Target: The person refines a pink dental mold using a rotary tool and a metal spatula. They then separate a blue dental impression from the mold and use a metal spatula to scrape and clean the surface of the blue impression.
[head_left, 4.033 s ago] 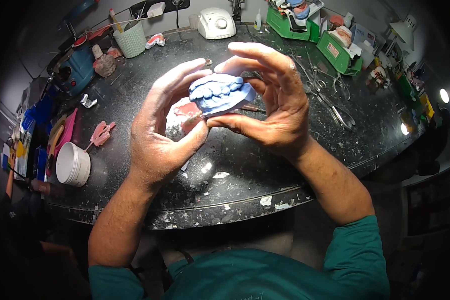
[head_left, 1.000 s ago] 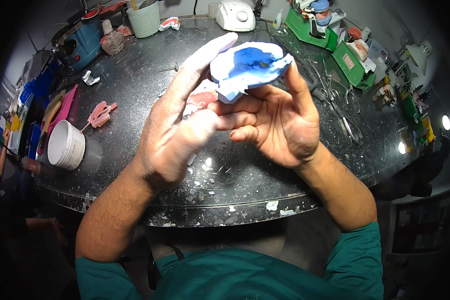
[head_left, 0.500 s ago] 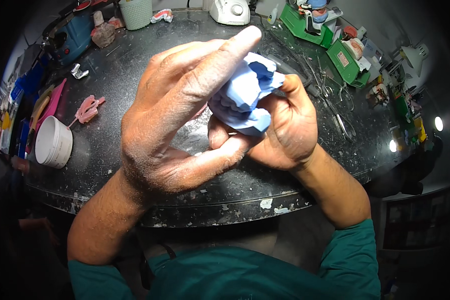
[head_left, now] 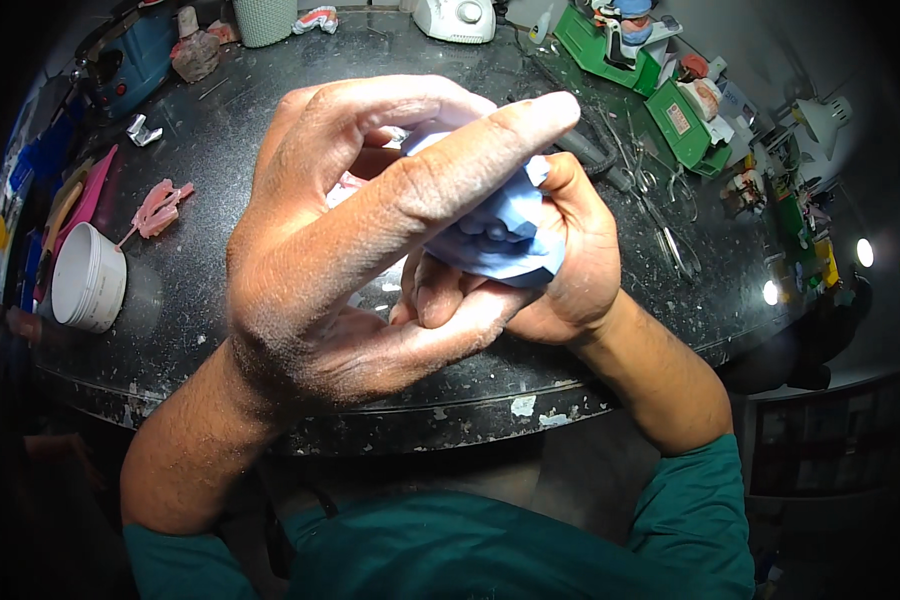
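Note:
Both hands hold a pale blue dental cast (head_left: 505, 240) above the dark bench, with molded teeth visible on its near side. My left hand (head_left: 320, 240), dusted with white powder, curls around it, the index finger reaching across the top and the thumb under the lower edge. On the other side my right hand (head_left: 582, 240) grips the cast, its thumb against the right edge and some fingertips showing beneath. The left fingers hide much of the cast's upper part. Something pink shows behind my left hand, too covered to name.
On the left stand a white tub (head_left: 90, 280), a pink molded piece (head_left: 158, 210) and a crumpled silvery piece (head_left: 144, 131). Metal hand tools (head_left: 675, 245) lie to the right. Green bins (head_left: 682, 130) and a white box with a dial (head_left: 455, 20) line the back.
The cast has turned in my hands, and its toothed side now faces more toward me. My left index finger has come down across its top, covering more of it.

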Motion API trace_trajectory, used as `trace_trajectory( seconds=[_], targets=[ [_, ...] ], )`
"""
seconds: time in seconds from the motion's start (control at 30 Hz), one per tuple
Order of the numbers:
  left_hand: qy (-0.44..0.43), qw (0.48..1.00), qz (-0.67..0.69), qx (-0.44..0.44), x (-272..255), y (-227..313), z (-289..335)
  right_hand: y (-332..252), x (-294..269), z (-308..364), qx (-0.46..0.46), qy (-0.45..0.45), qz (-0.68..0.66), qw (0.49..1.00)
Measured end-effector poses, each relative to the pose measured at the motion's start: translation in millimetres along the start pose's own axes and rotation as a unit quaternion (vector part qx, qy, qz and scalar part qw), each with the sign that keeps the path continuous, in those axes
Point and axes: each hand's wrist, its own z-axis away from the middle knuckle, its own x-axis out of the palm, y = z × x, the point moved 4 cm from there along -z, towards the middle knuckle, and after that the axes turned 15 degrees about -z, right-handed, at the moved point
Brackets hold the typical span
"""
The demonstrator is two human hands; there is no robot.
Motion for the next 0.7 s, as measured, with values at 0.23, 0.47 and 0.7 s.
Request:
trace_trajectory(
  seconds=[0.23, 0.47, 0.7],
  targets=[
    [-0.034, 0.999, -0.004, -0.023, -2.4, -2.2, 1.3, -6.7, -18.1, -6.8, 0.068, -0.222, 0.070, 0.970],
    [-0.050, 0.996, 0.032, -0.073, -4.4, -5.3, 3.4, -2.6, -11.6, -4.3, 0.071, -0.170, 0.034, 0.982],
    [-0.026, 0.945, 0.162, -0.285, 6.8, -19.1, 12.3, -20.4, -0.2, 0.0, -0.069, 0.066, 0.370, 0.924]
  ],
)
